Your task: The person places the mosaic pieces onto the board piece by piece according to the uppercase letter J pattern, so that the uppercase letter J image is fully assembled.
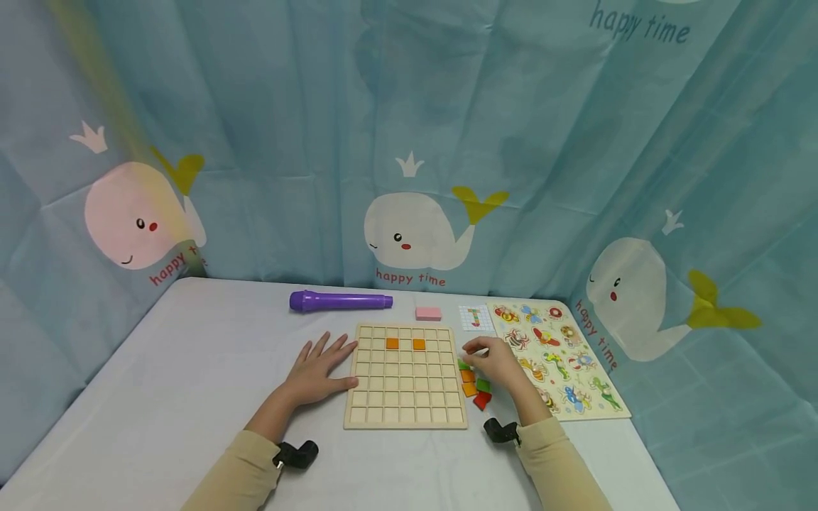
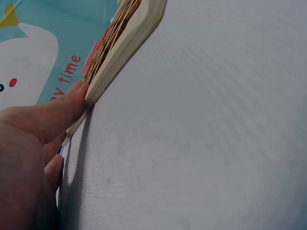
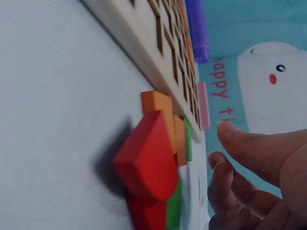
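Orange squares (image 1: 393, 343) are set in the wooden grid board (image 1: 407, 384), with loose blocks (image 1: 469, 389) crowded close by its right edge.
The uppermost red block (image 3: 144, 158), apparently tilted against its neighbours, could be toppled if the loose blocks were brushed by the right hand (image 1: 497, 362), since they are so tightly bunched; the squares might be jolted from their cells if the board were shoved sideways by the left hand (image 1: 309, 377). The left hand is laid with fingers spread, its thumb touching the board's left edge. The right is poised by the far end of the loose blocks, fingers bent, thumb parted from forefinger; nothing can be seen pinched between them.
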The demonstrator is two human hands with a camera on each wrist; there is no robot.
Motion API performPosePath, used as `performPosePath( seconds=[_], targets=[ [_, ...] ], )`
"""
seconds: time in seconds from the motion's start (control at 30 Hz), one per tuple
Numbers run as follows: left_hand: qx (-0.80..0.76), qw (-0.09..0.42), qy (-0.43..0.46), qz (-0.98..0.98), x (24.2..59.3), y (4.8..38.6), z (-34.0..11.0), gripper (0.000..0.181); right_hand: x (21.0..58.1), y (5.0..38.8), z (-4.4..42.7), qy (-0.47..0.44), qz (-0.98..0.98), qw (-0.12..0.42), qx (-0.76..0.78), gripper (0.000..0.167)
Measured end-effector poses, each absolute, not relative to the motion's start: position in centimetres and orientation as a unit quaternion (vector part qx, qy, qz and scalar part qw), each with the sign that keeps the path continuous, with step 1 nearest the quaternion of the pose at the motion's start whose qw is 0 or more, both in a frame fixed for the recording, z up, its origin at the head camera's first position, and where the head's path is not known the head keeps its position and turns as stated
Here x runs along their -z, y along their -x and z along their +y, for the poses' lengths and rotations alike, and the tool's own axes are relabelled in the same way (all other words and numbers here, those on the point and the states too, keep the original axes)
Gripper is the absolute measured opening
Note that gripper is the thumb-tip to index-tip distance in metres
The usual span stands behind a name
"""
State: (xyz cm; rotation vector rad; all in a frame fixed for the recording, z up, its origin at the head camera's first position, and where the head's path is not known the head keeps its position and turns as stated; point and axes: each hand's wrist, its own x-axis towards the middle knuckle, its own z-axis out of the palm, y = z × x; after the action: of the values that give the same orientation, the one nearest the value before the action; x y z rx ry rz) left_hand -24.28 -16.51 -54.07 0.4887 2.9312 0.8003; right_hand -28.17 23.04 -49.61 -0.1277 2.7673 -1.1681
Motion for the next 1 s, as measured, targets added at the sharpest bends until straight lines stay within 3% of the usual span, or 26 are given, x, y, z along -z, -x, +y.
performPosePath(
  seconds=[0.47, 1.0],
  targets=[
    [-0.263, 0.032, -0.162, 0.951, 54.4, 24.4, -16.6, 0.083, 51.0, 28.3, 23.4, 0.056, 0.926, 0.1, 0.359, 0.014],
    [-0.264, 0.029, -0.162, 0.95, 54.1, 24.2, -16.5, 0.083, 48.8, 29.6, 21.8, 0.067, 0.924, 0.031, 0.374, 0.012]
  ],
)
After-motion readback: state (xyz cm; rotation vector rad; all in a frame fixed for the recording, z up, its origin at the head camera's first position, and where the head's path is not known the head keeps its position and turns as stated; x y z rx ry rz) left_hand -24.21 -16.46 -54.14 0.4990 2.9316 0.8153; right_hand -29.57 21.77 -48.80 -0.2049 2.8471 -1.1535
